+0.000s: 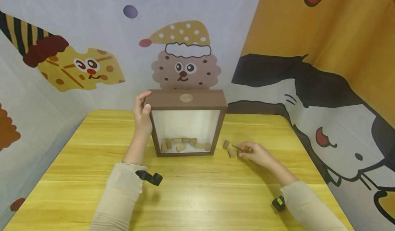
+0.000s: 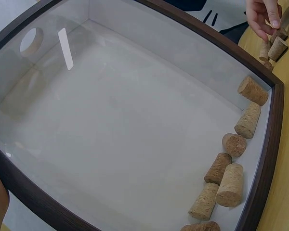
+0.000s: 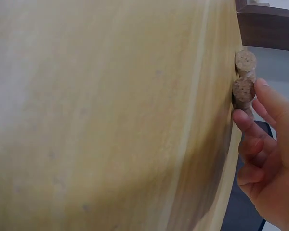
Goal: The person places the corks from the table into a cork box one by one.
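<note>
A brown wooden frame box (image 1: 187, 104) with a clear front and a round hole in its top stands upright on the table. My left hand (image 1: 143, 116) grips its upper left corner, thumb at the front edge. Several cork stoppers (image 2: 229, 185) lie along the bottom inside, behind the clear panel. To the right of the box, my right hand (image 1: 255, 153) has its thumb and a finger on either side of a cork stopper (image 3: 244, 91), pinching it at table level. Beside that one lie other loose corks, including a cork (image 1: 226, 144) nearest the box and another cork (image 1: 231, 152).
The wood-grain table (image 1: 191, 193) extends in front of the box and to both sides. Behind it hangs a cartoon-printed cloth (image 1: 185, 4). A black wrist mount (image 1: 149, 177) is on the left sleeve, and another black mount (image 1: 279, 203) is at the right sleeve.
</note>
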Motion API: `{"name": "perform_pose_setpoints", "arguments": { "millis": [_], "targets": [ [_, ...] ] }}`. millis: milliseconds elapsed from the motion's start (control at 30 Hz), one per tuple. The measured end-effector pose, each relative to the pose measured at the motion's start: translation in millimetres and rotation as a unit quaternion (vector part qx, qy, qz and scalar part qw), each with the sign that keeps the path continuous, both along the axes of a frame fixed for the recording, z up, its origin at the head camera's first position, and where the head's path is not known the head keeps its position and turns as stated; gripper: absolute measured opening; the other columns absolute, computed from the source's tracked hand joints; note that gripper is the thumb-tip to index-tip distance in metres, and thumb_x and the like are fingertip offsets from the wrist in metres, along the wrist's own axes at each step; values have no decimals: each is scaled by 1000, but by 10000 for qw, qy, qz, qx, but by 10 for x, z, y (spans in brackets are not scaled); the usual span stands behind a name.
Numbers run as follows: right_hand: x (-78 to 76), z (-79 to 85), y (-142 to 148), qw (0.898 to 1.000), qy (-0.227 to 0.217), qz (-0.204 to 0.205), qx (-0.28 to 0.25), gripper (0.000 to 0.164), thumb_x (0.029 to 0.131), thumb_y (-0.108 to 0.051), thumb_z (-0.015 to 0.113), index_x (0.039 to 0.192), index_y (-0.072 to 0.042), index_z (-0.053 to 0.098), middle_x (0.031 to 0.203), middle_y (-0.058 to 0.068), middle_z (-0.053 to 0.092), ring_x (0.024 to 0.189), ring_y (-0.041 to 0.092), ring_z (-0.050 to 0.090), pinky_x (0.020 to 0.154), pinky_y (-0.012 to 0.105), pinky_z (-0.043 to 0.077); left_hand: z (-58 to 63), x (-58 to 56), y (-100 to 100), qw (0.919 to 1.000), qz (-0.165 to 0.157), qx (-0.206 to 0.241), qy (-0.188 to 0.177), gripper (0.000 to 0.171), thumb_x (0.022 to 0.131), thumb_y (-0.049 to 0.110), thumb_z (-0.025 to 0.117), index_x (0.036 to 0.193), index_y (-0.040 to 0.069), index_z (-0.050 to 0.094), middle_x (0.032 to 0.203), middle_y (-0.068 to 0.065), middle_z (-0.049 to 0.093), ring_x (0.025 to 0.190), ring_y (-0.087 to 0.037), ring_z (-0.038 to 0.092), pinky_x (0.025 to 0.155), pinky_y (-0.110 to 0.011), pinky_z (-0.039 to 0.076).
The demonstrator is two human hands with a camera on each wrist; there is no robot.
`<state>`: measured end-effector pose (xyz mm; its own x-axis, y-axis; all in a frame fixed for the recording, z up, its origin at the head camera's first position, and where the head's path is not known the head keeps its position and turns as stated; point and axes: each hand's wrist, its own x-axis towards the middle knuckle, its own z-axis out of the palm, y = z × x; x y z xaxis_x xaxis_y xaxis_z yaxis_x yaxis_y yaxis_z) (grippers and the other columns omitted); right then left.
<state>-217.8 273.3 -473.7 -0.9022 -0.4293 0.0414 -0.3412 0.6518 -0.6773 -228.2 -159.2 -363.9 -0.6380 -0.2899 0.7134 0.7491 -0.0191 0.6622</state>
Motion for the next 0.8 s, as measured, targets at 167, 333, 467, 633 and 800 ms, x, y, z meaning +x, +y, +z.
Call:
{"name": "perform_pose_setpoints", "arguments": {
  "millis": [167, 333, 467, 633, 800],
  "targets": [
    [-11, -41, 13, 9999, -23, 107, -87, 29, 86, -20, 72, 111, -7, 66, 109, 8, 66, 82, 18, 59, 58, 30, 52, -4, -2, 1, 10000, -22, 31, 38, 83, 78, 70, 60, 121, -1, 52, 127, -4, 50, 132, -32, 32, 109, -48, 13],
    [-7, -64, 7, 9998, -103, 53, -136, 29, 86, -21, 72, 111, -9, 66, 111, 7, 65, 86, 20, 58, 63, 31, 52, -7, -10, 0, 10000, -49, 31, 51, 81, 78, 69, 60, 121, 1, 53, 127, -4, 50, 131, -30, 33, 109, -47, 14],
    [14, -69, -4, 9999, -83, 20, -103, 29, 86, -22, 72, 112, -12, 66, 104, 3, 66, 87, 19, 58, 66, 32, 51, -10, -14, -1, 10000, -43, 32, 25, 81, 78, 69, 60, 121, 1, 53, 127, -5, 49, 131, -31, 32, 109, -48, 13],
    [58, -65, -12, 9998, -88, -14, -152, 29, 85, -20, 73, 112, -13, 65, 91, 0, 63, 79, 20, 58, 59, 31, 51, -12, -13, -3, 10000, -46, 61, -25, 81, 77, 70, 61, 121, 2, 54, 127, -4, 49, 132, -31, 32, 109, -48, 13],
    [119, -15, -11, 9995, 227, -97, -201, 28, 85, -20, 74, 110, -14, 65, 90, -3, 64, 73, 17, 57, 58, 29, 48, -10, -7, 1, 10000, -60, 75, 4, 84, 77, 70, 61, 121, -1, 52, 127, -5, 49, 132, -32, 32, 109, -48, 12]
  ]
}}
